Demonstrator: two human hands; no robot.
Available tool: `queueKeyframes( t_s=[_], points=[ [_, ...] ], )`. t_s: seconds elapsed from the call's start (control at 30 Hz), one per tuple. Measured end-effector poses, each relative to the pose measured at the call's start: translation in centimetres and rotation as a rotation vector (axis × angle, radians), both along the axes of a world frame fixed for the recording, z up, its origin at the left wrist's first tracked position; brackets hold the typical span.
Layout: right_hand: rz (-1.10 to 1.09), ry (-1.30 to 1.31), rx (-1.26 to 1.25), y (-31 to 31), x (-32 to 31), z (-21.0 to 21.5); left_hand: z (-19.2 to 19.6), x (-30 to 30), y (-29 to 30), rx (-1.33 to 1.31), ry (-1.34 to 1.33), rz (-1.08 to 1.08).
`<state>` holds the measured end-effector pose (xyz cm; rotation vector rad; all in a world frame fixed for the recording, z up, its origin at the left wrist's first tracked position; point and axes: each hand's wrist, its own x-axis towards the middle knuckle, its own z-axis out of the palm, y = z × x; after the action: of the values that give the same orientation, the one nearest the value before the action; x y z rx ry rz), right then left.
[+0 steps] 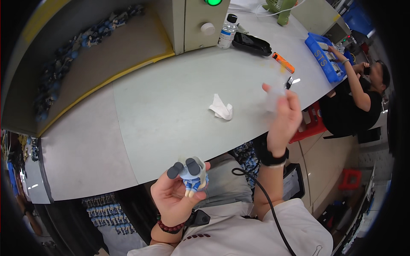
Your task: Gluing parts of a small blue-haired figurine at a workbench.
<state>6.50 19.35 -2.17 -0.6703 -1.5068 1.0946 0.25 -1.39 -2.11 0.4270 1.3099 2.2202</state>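
Observation:
My left hand (171, 199) is closed round a small blue-and-white figurine (193, 178) in front of my body. The figurine is upside down, its dark soles pointing up. My right hand (285, 119) is lifted over the right part of the table, smeared by motion. Its fingers are bent around a pale, whitish thing (275, 99) too blurred to make out. A crumpled white tissue (222, 109) lies on the table to the left of this hand. Just beyond the fingers is a small black object (289, 82).
Many blue figurines (79, 40) line the back of a yellow-edged cabinet (141, 64). A clear bottle (227, 32), a black case (252, 44) and an orange cutter (283, 62) stand or lie farther back. At right, another person (354, 98) reaches into a blue bin (321, 57). A black cable (269, 200) crosses my lap.

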Motion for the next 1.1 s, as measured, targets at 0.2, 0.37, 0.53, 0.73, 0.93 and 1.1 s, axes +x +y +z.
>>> queueKeyframes(
  t_s=[0.2,0.37,0.53,0.73,0.93,1.1],
  points=[
    [0.309,0.383,-0.384,-5.0,1.0,1.3,0.0,0.0,0.2,-0.043,0.017,0.08],
    [0.691,0.765,-0.605,-6.1,1.3,0.4,0.1,-0.1,0.5,-0.033,-0.021,0.065],
    [0.599,0.512,-0.337,-7.2,0.6,2.0,-0.3,-0.1,0.4,-0.011,-0.036,0.065],
    [0.65,0.268,-0.19,-7.7,1.3,2.0,0.1,0.0,0.2,-0.065,-0.037,0.08],
    [0.642,0.074,-0.288,-8.0,1.6,2.3,-0.5,-0.2,-0.4,-0.001,-0.038,0.028],
    [0.634,0.061,-0.268,-7.9,1.5,2.4,0.3,0.1,-0.2,-0.044,-0.074,0.056]
  ],
)
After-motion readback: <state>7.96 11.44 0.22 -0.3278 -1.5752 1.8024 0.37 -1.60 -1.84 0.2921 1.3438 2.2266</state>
